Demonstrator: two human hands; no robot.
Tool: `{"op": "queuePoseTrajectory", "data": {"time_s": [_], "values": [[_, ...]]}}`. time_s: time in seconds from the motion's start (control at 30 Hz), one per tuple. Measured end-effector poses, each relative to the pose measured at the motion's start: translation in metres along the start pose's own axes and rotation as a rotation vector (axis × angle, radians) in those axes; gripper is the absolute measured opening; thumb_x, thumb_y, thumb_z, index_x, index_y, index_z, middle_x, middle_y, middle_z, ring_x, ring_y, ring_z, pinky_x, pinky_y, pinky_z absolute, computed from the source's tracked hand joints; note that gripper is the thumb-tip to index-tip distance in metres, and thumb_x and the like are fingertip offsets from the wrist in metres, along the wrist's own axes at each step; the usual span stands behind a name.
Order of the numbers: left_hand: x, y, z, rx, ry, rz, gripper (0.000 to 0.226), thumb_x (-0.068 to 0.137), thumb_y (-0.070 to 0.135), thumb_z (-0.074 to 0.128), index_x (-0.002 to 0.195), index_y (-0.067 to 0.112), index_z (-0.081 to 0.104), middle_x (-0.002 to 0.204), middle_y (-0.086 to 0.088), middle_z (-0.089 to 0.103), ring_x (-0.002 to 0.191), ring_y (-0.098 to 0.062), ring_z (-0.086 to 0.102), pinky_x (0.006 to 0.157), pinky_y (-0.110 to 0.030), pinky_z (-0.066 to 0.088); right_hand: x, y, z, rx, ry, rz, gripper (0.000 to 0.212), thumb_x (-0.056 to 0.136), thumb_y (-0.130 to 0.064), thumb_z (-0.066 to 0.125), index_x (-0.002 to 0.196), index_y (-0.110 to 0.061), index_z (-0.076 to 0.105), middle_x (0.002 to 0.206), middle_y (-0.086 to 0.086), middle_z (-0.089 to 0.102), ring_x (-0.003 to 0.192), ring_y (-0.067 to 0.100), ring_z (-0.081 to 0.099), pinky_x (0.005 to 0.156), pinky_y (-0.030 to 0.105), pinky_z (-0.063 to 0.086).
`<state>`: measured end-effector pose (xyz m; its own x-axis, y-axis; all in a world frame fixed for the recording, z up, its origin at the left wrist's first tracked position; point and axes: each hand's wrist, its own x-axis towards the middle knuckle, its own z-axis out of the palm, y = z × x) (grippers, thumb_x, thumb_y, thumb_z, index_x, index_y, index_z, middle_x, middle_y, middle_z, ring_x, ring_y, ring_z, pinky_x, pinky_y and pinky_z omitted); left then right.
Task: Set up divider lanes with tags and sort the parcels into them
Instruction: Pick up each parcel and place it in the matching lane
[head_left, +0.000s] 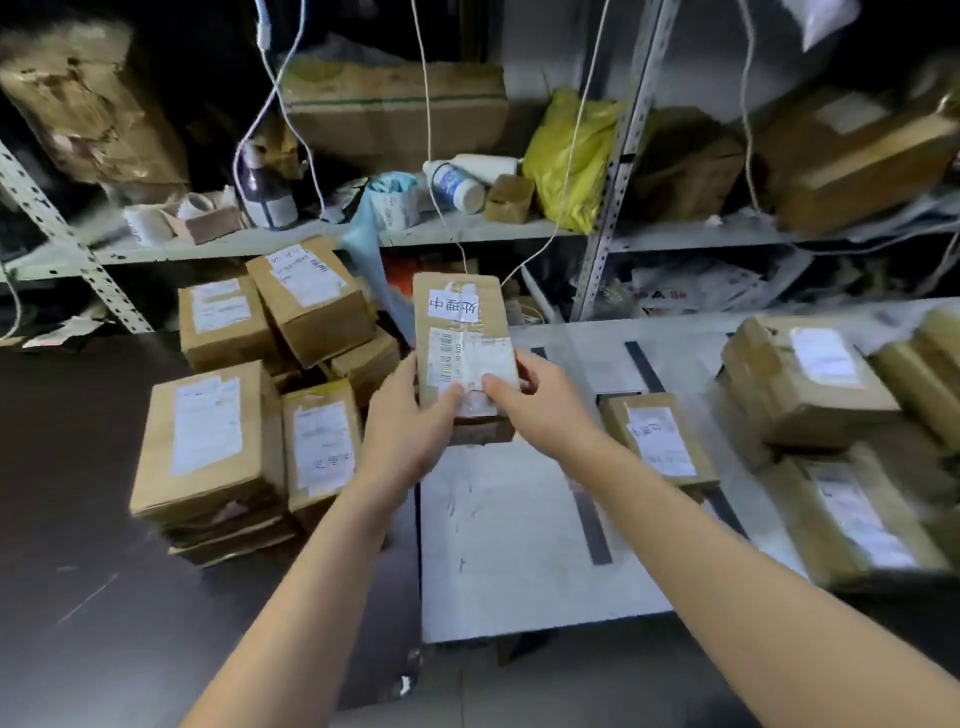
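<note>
I hold a brown cardboard parcel (460, 322) up in front of me, with a white handwritten tag near its far end and a shipping label below. My left hand (410, 421) grips its near left edge, thumb on the label. My right hand (540, 402) grips the near right edge, thumb on top. Below lies a white board (519, 545) marked with dark tape strips (592, 525) as lane dividers. One tagged parcel (657, 439) lies flat in a lane. A heap of labelled parcels (260, 395) sits on the dark floor at left.
More parcels (810, 384) are stacked at the right on the board. Behind stands a metal shelf rack (613, 171) holding cartons, a yellow bag (571, 156), bottles and clutter. White cords (431, 156) hang down in front of the shelves. Dark floor (78, 571) spreads at left.
</note>
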<state>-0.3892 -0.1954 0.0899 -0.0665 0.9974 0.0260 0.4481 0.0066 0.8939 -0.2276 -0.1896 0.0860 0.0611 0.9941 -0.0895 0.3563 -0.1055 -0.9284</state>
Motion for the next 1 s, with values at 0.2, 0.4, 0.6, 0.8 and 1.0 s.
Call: {"op": "queuePoseTrajectory", "data": {"time_s": [0.2,0.4,0.6,0.8,1.0], "values": [[-0.011,0.031,0.163,-0.024,-0.129,-0.063,0.051,0.077,0.048,0.064,0.127,0.037,0.06,0.12,0.009,0.062,0.112,-0.016,0.062,0.096,-0.043,0.056,-0.001,0.086,-0.142,-0.076,0.083,0.108,0.036,0.096,-0.031,0.064,0.132,-0.031,0.063,0.124,-0.011,0.071,0.111,0.01,0.066,0.096,0.037,0.056],[-0.025,0.036,0.274,0.043,-0.205,-0.17,0.046,0.079,0.028,0.077,0.123,0.026,0.063,0.119,0.004,0.066,0.107,-0.017,0.066,0.091,-0.04,0.059,0.0,0.166,-0.218,-0.197,0.044,0.189,0.041,0.093,-0.028,0.069,0.134,-0.027,0.064,0.124,-0.012,0.071,0.11,0.012,0.067,0.082,0.026,0.055],[-0.032,0.028,0.314,0.156,-0.219,-0.206,0.051,0.087,0.02,0.075,0.135,0.017,0.059,0.126,-0.001,0.069,0.115,-0.022,0.066,0.089,-0.037,0.059,0.008,0.208,-0.225,-0.287,0.031,0.26,0.038,0.09,-0.036,0.069,0.127,-0.032,0.066,0.121,-0.013,0.072,0.108,0.016,0.067,0.093,0.043,0.057],[-0.031,0.031,0.282,0.251,-0.209,-0.109,0.054,0.092,0.031,0.07,0.14,0.018,0.051,0.13,-0.004,0.065,0.117,-0.024,0.062,0.093,-0.037,0.054,0.016,0.182,-0.213,-0.499,0.066,0.188,0.043,0.09,-0.032,0.072,0.131,-0.025,0.062,0.127,-0.002,0.069,0.114,0.025,0.063,0.085,0.034,0.052],[-0.019,0.023,0.146,0.669,-0.012,0.043,0.041,0.097,0.039,0.056,0.129,0.012,0.057,0.125,-0.008,0.058,0.119,-0.03,0.055,0.095,-0.042,0.047,0.034,0.093,-0.139,-0.76,-0.08,-0.205,0.058,0.094,-0.032,0.066,0.148,-0.019,0.049,0.148,0.005,0.052,0.137,0.03,0.043,0.112,0.047,0.038]]}}
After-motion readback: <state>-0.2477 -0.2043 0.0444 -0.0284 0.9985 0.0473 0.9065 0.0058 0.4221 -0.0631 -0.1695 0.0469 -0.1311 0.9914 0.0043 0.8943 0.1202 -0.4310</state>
